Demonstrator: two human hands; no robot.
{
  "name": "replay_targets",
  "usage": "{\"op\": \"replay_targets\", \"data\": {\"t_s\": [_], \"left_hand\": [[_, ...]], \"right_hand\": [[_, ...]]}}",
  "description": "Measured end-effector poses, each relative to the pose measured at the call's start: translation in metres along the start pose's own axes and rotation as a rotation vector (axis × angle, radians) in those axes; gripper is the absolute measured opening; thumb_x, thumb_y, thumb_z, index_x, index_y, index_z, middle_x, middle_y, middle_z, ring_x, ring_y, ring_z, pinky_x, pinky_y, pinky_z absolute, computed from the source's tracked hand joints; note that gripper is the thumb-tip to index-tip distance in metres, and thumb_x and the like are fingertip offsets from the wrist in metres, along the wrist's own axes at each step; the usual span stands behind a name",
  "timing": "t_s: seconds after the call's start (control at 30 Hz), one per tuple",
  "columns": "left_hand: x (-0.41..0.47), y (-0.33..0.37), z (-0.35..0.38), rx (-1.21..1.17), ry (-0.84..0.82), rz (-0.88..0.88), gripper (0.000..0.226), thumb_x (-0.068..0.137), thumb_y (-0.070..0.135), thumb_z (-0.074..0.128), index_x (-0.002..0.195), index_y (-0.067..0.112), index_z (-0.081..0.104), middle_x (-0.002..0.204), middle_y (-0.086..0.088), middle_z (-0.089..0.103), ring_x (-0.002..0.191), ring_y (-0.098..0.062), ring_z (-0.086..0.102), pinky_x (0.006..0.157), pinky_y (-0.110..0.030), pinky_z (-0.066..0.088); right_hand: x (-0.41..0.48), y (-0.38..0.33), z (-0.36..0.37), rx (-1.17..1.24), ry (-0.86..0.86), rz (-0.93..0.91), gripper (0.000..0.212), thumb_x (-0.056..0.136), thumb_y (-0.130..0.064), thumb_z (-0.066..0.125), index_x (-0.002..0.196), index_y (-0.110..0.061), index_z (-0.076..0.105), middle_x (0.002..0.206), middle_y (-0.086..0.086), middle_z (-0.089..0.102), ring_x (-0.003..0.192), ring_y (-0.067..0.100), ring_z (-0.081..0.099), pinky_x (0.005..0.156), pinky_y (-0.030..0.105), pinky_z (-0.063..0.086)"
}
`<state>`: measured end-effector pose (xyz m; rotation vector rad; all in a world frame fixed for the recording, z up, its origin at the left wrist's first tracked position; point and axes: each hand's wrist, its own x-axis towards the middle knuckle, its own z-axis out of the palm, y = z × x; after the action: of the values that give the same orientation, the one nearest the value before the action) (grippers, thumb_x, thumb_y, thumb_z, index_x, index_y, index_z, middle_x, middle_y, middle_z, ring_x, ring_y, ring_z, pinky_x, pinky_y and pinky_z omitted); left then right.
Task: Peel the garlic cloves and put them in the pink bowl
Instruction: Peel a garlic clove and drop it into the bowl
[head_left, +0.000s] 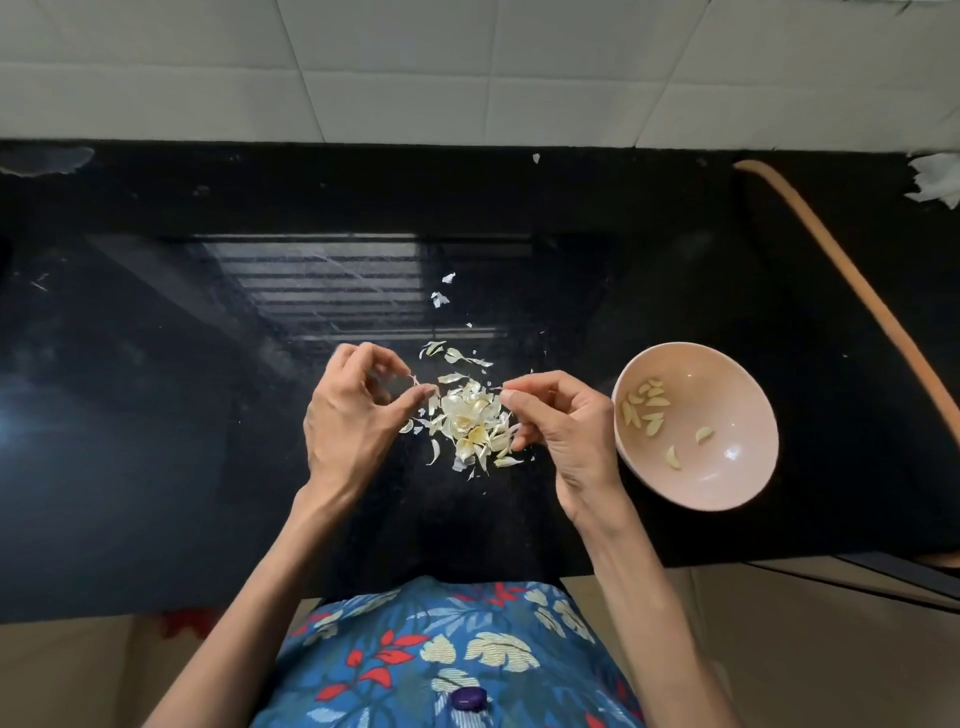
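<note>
Nearest, a blue floral garment with a purple button; no writing on it.

Both hands are over the black desk.
- Left hand: thumb and forefinger clamped on a thin sliver of skin, other fingers loosely curled.
- Right hand: fingers curled in, thumb tip against forefinger. Cannot tell whether a clove is inside the curl.

Between the hands lies a heap of skins. Whether unpeeled cloves hide in it, cannot tell.

Just right of the right hand is the pink bowl, with about a dozen peeled cloves inside, most against its left wall and two lying apart.

Risks, as I judge them:
- Skins are light and clingy. A flake stuck to the fingers could ride into the bowl with the next clove.
- A peeled clove dropped into the heap would be hard to spot, pale on pale.
- The bowl sits close to the right wrist, so a careless sweep could knock it or scatter cloves.
- A draught or a quick move could spread the heap.

Farther out:
- stray flakes on the desk
- an orange hose curving along the right
- a torn white scrap at the far right
- a tiled wall

No brand, label or legible text anywhere.
</note>
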<state>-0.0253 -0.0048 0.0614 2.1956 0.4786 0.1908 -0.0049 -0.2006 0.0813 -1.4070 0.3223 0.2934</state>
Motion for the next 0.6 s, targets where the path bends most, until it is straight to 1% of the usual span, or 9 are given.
{"op": "replay_targets", "data": {"t_s": [0.07, 0.13, 0.2, 0.27, 0.3, 0.37, 0.43, 0.5, 0.6], "left_hand": [[0.001, -0.005, -0.001, -0.015, -0.013, 0.033, 0.018, 0.081, 0.031, 0.081, 0.097, 0.027, 0.073, 0.104, 0.010, 0.054, 0.078, -0.009, 0.061, 0.074, -0.040, 0.058], [0.001, -0.010, -0.004, -0.095, -0.030, 0.001, 0.011, 0.086, 0.026, 0.077, 0.096, 0.030, 0.076, 0.097, 0.014, 0.063, 0.074, -0.006, 0.064, 0.074, -0.042, 0.060], [-0.001, -0.012, -0.007, -0.113, -0.030, -0.105, 0.004, 0.086, 0.038, 0.075, 0.088, 0.036, 0.077, 0.077, 0.015, 0.072, 0.065, -0.004, 0.068, 0.071, -0.040, 0.060], [-0.004, -0.013, -0.010, 0.033, -0.002, -0.167, 0.026, 0.085, 0.060, 0.067, 0.079, 0.036, 0.075, 0.068, 0.018, 0.072, 0.067, 0.000, 0.067, 0.070, -0.032, 0.055], [-0.005, -0.015, -0.010, 0.105, 0.005, -0.161, 0.033, 0.085, 0.065, 0.062, 0.077, 0.035, 0.075, 0.070, 0.017, 0.072, 0.070, -0.002, 0.067, 0.070, -0.032, 0.053], [-0.006, -0.021, -0.009, 0.096, -0.030, -0.103, 0.029, 0.090, 0.057, 0.062, 0.083, 0.033, 0.077, 0.088, 0.014, 0.071, 0.081, -0.008, 0.067, 0.076, -0.037, 0.055], [-0.006, -0.025, -0.008, 0.028, -0.096, -0.026, 0.009, 0.090, 0.035, 0.071, 0.092, 0.029, 0.078, 0.102, 0.013, 0.067, 0.086, -0.010, 0.066, 0.081, -0.040, 0.057], [-0.009, -0.027, -0.007, 0.002, -0.131, -0.021, 0.007, 0.085, 0.026, 0.078, 0.091, 0.029, 0.077, 0.097, 0.012, 0.068, 0.079, -0.007, 0.067, 0.078, -0.039, 0.058], [-0.014, -0.027, -0.006, -0.010, -0.150, -0.084, 0.007, 0.082, 0.037, 0.079, 0.087, 0.033, 0.077, 0.076, 0.013, 0.073, 0.069, -0.008, 0.070, 0.072, -0.041, 0.060]], "right_hand": [[0.000, -0.001, -0.005, -0.028, 0.049, -0.039, 0.007, 0.079, 0.003, 0.078, 0.083, -0.002, 0.075, 0.064, 0.004, 0.067, 0.050, 0.011, 0.052, 0.044, 0.022, 0.048], [0.001, -0.002, -0.013, -0.058, 0.099, -0.069, 0.006, 0.079, -0.003, 0.080, 0.082, -0.002, 0.074, 0.062, 0.001, 0.066, 0.052, 0.011, 0.053, 0.045, 0.023, 0.049], [0.002, -0.004, -0.023, -0.076, 0.185, -0.089, 0.011, 0.080, -0.009, 0.081, 0.077, -0.005, 0.071, 0.058, -0.001, 0.062, 0.053, 0.012, 0.054, 0.045, 0.025, 0.050], [0.003, -0.006, -0.034, -0.067, 0.286, -0.110, 0.013, 0.084, -0.011, 0.078, 0.075, -0.009, 0.069, 0.058, 0.000, 0.060, 0.053, 0.013, 0.053, 0.046, 0.026, 0.051], [0.004, -0.006, -0.040, -0.061, 0.336, -0.120, 0.011, 0.087, -0.011, 0.075, 0.077, -0.010, 0.070, 0.061, 0.002, 0.061, 0.055, 0.014, 0.054, 0.048, 0.026, 0.052], [0.006, -0.005, -0.054, -0.111, 0.429, -0.146, 0.011, 0.093, -0.011, 0.068, 0.085, -0.016, 0.074, 0.070, 0.002, 0.065, 0.065, 0.018, 0.060, 0.059, 0.027, 0.056], [0.008, -0.002, -0.067, -0.226, 0.511, -0.170, 0.016, 0.096, -0.015, 0.064, 0.091, -0.025, 0.075, 0.083, -0.001, 0.072, 0.080, 0.022, 0.068, 0.077, 0.032, 0.060], [0.008, 0.000, -0.078, -0.305, 0.570, -0.171, 0.018, 0.096, -0.015, 0.063, 0.095, -0.027, 0.076, 0.093, -0.001, 0.075, 0.090, 0.020, 0.071, 0.089, 0.039, 0.059], [0.009, 0.000, -0.087, -0.352, 0.605, -0.139, 0.017, 0.097, -0.011, 0.062, 0.103, -0.020, 0.076, 0.099, -0.002, 0.075, 0.087, 0.013, 0.074, 0.087, 0.037, 0.060]]}}
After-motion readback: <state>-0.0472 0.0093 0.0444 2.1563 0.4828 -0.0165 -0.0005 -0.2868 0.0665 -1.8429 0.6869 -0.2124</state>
